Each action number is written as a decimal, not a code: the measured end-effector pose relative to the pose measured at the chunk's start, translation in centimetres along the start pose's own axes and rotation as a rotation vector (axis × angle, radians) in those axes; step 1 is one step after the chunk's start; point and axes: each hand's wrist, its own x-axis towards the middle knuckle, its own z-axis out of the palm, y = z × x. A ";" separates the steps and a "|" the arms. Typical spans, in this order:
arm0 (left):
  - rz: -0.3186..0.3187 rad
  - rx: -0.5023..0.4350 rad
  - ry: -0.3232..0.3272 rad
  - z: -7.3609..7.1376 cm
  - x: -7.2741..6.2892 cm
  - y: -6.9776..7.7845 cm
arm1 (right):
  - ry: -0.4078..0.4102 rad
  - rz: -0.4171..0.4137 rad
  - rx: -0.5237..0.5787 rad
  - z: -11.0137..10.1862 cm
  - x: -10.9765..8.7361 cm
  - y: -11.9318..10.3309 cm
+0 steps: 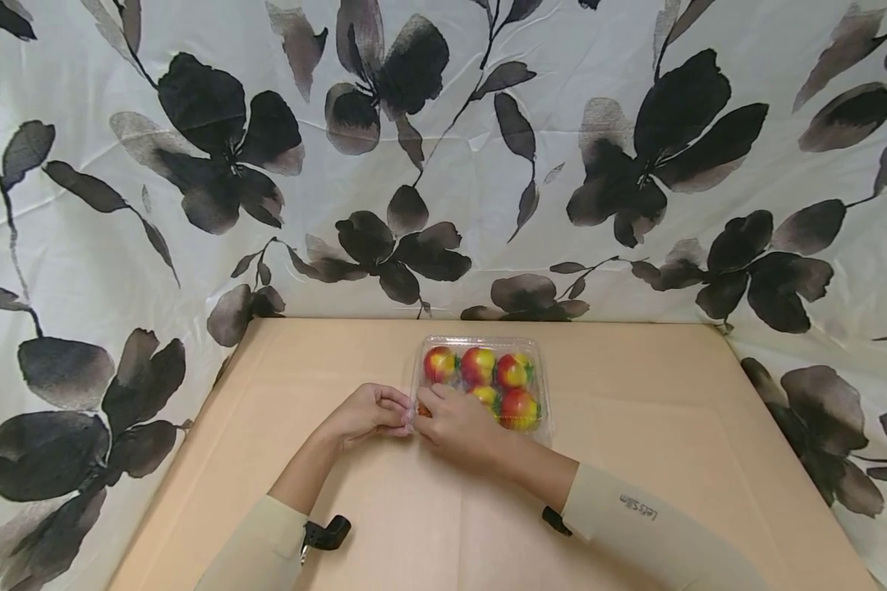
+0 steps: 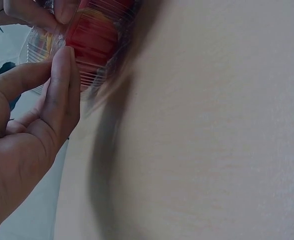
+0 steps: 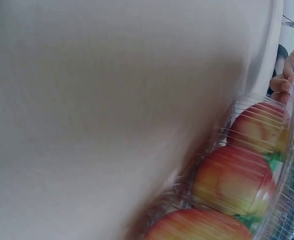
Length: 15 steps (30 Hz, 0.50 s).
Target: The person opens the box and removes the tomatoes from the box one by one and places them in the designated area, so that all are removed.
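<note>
A clear plastic clamshell box (image 1: 480, 339) holds several red-and-yellow, peach-like fruits (image 1: 519, 409) with green at their ends. At its near left corner my left hand (image 1: 373, 413) pinches the rim between thumb and fingers, which the left wrist view shows up close. My right hand (image 1: 458, 425) reaches across the front of the box and pinches the same rim right beside the left fingertips, covering part of the front row. Through the ribbed plastic wall (image 3: 236, 170), the right wrist view shows fruits (image 3: 231, 180) lined up along the near side.
The box is toward the back of a light tan table (image 1: 636, 394). Behind and on both sides hangs a white cloth (image 1: 488, 180) printed with dark flowers. Pale sleeves (image 1: 636, 525) cover both forearms, with black wrist devices (image 1: 327, 533) strapped beneath.
</note>
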 end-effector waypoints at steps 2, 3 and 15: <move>-0.002 -0.003 0.000 0.0 -0.1 0.0 | -0.004 0.011 -0.007 0.1 -0.1 -0.2; -0.003 -0.005 0.001 0.0 -0.1 0.0 | -0.002 0.015 -0.009 0.2 -0.1 -0.3; 0.012 0.059 0.001 -0.1 0.0 -0.1 | 0.088 0.012 -0.003 1.0 -0.3 -0.6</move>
